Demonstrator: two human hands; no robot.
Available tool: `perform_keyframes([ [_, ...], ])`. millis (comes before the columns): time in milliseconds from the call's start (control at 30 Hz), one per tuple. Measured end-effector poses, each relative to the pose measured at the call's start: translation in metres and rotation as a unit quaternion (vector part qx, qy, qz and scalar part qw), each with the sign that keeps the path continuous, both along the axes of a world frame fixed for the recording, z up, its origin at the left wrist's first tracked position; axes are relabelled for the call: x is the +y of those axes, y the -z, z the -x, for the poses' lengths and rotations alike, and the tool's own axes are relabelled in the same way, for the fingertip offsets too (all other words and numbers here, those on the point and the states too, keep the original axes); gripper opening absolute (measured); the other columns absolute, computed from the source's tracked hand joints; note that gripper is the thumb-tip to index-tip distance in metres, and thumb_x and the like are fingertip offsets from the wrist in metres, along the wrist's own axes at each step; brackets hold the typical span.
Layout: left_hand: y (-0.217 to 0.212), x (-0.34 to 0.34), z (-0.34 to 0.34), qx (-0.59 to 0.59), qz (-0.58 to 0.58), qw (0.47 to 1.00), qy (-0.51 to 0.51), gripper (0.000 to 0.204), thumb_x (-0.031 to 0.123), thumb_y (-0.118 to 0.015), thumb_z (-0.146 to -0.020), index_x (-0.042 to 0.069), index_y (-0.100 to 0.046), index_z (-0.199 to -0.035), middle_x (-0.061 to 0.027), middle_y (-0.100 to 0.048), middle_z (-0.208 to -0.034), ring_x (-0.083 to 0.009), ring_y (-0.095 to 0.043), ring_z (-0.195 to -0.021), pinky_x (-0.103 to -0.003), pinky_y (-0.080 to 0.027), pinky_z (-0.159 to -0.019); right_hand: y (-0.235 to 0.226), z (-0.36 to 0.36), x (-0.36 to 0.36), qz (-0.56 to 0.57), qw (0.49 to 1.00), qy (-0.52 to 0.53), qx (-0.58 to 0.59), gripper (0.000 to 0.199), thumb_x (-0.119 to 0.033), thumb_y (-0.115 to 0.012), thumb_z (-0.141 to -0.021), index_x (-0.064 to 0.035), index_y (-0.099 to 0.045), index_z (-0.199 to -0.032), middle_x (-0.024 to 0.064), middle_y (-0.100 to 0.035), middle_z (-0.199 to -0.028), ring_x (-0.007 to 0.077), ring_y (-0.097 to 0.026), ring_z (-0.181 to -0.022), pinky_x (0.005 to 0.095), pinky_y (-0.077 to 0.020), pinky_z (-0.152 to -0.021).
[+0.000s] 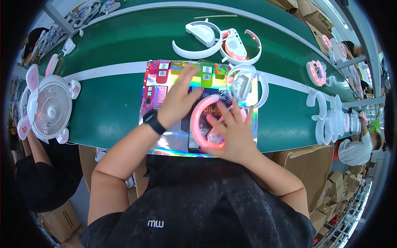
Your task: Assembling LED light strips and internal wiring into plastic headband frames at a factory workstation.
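Note:
My right hand (236,136) lies over a curved band device (199,120) glowing pink, its fingers spread and its palm edge against the band. Part of the device is hidden under that hand. To its left, my left hand (178,101) hovers with fingers apart and nothing in it, slightly blurred; a black watch is on the wrist. Beneath both is a shiny, colourful printed sheet (165,142) with a dark printed box or panel (192,140) in its middle. A white device (242,84) with a curved band and rounded housing sits beyond my right fingers.
Two more white band devices (201,35) (235,46) lie farther back on the green table (109,118), one lit red. At left stands a white fan (50,108) with rabbit ears. Several white bands (324,120) line the right edge. People work at both sides; cardboard boxes (308,169) stand below.

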State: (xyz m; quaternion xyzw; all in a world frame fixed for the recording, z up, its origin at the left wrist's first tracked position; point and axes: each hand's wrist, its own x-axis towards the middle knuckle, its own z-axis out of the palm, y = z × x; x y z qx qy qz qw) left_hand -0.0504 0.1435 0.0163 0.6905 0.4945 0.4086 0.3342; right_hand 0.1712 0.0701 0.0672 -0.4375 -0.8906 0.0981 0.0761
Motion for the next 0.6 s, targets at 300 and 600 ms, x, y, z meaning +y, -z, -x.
perform_keyframes([
  [300,-0.008,0.123,-0.012,0.443,-0.022,0.896,-0.028,0.038,0.039,-0.064,-0.092,0.008,-0.065,-0.114,-0.0124,-0.060,-0.128,-0.0343,-0.045,-0.135,-0.060,-0.029,-0.111,0.025,-0.090,0.104,-0.106,0.964,0.240,-0.051,0.088,-0.064,-0.073,-0.073,-0.0129,-0.050,-0.142,0.0190,-0.035,-0.156,0.0394,-0.026,-0.147,0.0731,-0.0163,-0.110],
  [600,-0.081,0.105,0.015,0.302,-0.218,0.927,-0.053,0.031,0.036,-0.068,-0.089,0.006,-0.065,-0.100,-0.0085,-0.065,-0.107,-0.0298,-0.058,-0.112,-0.053,-0.035,-0.099,0.017,-0.097,0.212,-0.252,0.956,0.143,-0.047,0.082,-0.046,-0.079,-0.074,-0.0130,-0.047,-0.143,0.0169,-0.043,-0.149,0.0376,-0.034,-0.142,0.0644,-0.0244,-0.111],
])
